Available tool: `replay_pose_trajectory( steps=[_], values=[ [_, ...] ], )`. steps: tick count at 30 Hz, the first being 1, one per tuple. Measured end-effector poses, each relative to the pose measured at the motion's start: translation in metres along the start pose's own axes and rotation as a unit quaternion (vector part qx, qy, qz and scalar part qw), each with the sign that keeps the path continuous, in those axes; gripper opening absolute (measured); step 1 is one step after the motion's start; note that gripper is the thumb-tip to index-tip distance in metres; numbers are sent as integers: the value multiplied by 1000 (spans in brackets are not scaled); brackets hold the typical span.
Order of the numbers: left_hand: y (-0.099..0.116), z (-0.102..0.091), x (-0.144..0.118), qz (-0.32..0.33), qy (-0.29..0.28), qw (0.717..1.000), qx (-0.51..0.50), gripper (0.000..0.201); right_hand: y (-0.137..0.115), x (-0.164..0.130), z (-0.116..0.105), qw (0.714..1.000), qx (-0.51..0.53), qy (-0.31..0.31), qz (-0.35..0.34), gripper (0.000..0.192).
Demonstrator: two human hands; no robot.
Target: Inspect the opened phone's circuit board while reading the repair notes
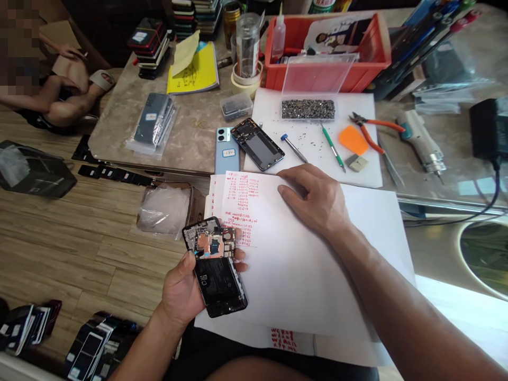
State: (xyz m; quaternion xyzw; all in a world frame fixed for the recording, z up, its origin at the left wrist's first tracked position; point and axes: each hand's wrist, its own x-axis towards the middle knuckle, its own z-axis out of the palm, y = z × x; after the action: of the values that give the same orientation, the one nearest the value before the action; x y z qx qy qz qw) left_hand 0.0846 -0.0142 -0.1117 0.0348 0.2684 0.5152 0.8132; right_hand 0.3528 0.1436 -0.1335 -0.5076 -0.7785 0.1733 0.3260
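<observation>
In my left hand is an opened phone, tilted, with its black battery facing up. A circuit board lies across its upper part, skewed to the phone body; my thumb and fingertips hold the phone from both sides. My right hand rests on large white paper sheets with red handwriting, thumb and fingers apart, holding nothing. Just beyond it lie a detached phone back housing, a blue-handled screwdriver and a green-handled screwdriver. A light blue phone with a label lies beside the housing.
A clear box of small screws stands on a white mat with loose screws. Orange-handled cutters and an electric screwdriver lie right. Behind is a red bin. Another person's leg shows at left.
</observation>
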Motion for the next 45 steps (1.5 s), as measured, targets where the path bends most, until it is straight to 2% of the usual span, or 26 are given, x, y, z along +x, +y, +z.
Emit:
replay_pose_trajectory(
  steps=[20, 35, 45],
  values=[
    [0, 3, 1, 5, -8, 1000, 3, 48, -3, 1, -2, 1000, -2, -8, 10, 23],
    [1, -1, 0, -4, -3, 1000, 9, 58, -2, 1, -2, 1000, -3, -8, 6, 23],
    [1, 1, 1, -3, -9, 1000, 3, 51, -2, 0, -2, 1000, -4, -5, 7, 23]
  ],
)
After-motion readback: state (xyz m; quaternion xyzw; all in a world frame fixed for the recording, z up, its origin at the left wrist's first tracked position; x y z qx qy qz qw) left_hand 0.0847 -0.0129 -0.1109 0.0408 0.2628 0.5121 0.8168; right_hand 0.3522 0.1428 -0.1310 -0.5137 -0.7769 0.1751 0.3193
